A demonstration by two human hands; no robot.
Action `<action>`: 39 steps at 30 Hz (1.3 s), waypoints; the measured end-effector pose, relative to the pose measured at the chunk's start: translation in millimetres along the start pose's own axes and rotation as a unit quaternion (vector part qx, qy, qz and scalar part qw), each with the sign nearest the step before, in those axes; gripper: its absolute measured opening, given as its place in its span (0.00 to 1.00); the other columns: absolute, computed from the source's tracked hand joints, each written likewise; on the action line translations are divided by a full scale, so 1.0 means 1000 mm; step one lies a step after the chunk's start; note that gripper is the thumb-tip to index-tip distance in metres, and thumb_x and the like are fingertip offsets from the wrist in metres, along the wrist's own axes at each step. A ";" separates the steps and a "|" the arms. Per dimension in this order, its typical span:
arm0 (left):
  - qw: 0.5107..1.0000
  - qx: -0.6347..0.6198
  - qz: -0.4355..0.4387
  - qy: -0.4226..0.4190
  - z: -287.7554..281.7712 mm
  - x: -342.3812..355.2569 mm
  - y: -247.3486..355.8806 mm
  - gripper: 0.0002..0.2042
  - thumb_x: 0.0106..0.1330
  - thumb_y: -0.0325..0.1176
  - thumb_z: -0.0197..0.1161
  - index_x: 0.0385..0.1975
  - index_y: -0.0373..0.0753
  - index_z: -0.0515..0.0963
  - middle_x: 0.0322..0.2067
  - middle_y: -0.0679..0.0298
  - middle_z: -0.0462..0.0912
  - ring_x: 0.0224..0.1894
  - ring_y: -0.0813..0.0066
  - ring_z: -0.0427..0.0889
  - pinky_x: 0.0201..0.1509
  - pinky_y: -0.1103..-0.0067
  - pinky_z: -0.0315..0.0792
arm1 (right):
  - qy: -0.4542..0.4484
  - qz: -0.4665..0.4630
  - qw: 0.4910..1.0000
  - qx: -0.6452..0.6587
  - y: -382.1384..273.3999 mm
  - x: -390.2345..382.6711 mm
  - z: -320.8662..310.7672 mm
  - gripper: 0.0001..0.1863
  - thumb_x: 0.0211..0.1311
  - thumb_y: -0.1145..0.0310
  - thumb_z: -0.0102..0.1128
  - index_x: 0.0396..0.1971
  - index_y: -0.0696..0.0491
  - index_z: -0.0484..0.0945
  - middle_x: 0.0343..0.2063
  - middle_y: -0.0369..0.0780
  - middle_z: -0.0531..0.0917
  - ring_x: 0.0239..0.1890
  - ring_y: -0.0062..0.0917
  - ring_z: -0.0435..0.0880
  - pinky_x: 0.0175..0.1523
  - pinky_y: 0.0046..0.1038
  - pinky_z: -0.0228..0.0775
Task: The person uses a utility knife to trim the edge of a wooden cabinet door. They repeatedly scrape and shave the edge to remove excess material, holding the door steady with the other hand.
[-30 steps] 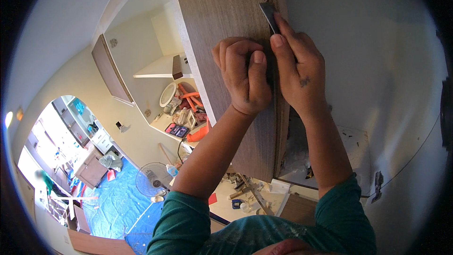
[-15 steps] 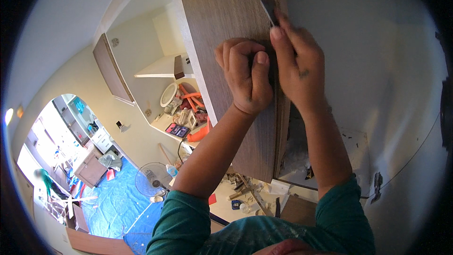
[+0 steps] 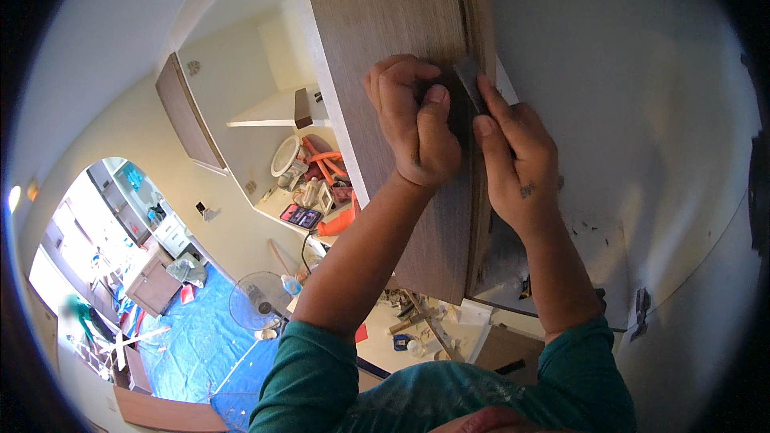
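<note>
A wood-grain panel [image 3: 385, 8] with a pale left edge rises in front of me, with a narrow strip [image 3: 473, 8] along its right side. My right hand [image 3: 517, 160] grips a dark flat-bladed scraper [image 3: 465, 72], its blade lying at that edge, a little below the panel's top part. My left hand [image 3: 417, 120] is closed against the panel's face, just left of the blade, fingers curled; whatever they may hold is hidden.
An open white cabinet [image 3: 224, 48] stands left, orange pipes and a phone [image 3: 301, 216] on a shelf below. A fan [image 3: 261, 301] stands near a cluttered worktop [image 3: 461, 353]. Another person [image 3: 84, 313] is beyond an archway, beside blue sheeting [image 3: 184, 361]. A white wall [image 3: 626, 72] fills the right.
My right hand and the scraper have moved down along the panel's edge, after rising slightly half a second ago. My left hand has shifted slightly up.
</note>
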State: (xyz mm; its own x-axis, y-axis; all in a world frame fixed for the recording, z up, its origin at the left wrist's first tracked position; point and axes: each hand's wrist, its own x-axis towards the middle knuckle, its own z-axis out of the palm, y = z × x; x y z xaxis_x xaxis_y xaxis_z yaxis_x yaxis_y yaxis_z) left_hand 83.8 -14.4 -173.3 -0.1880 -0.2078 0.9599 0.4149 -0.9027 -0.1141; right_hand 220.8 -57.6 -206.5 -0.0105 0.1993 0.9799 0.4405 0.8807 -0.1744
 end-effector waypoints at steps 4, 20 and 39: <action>1.000 -0.011 -0.017 0.010 0.000 0.000 0.002 0.14 0.51 0.30 0.55 0.38 0.31 0.73 0.39 0.50 0.74 0.43 0.58 0.70 0.53 0.68 0.63 | -0.019 0.022 1.000 0.005 -0.004 -0.007 -0.003 0.20 0.72 0.71 0.55 0.62 0.54 0.76 0.29 0.37 0.76 0.30 0.20 0.75 0.37 0.23 0.70; 0.999 -0.026 -0.019 0.019 -0.001 -0.001 -0.001 0.14 0.51 0.29 0.56 0.38 0.32 0.73 0.39 0.51 0.74 0.44 0.59 0.70 0.53 0.69 0.63 | -0.018 0.036 0.999 0.009 -0.002 -0.018 0.006 0.22 0.71 0.69 0.57 0.63 0.55 0.73 0.37 0.48 0.78 0.38 0.34 0.82 0.42 0.33 0.75; 0.998 -0.049 -0.015 0.037 0.001 -0.002 -0.003 0.15 0.53 0.32 0.55 0.39 0.32 0.72 0.40 0.52 0.73 0.44 0.60 0.70 0.53 0.69 0.63 | -0.010 0.051 0.999 -0.006 -0.003 0.002 0.007 0.22 0.71 0.67 0.57 0.62 0.56 0.74 0.37 0.50 0.79 0.37 0.38 0.84 0.41 0.35 0.76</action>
State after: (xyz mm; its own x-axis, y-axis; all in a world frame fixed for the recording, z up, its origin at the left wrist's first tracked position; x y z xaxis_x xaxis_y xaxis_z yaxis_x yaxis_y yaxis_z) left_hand 83.5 -11.0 -175.1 -0.2658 -0.2032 0.9424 0.3200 -0.9407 -0.1126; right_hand 213.1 -57.1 -205.1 0.0175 0.2967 0.9548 0.4507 0.8501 -0.2725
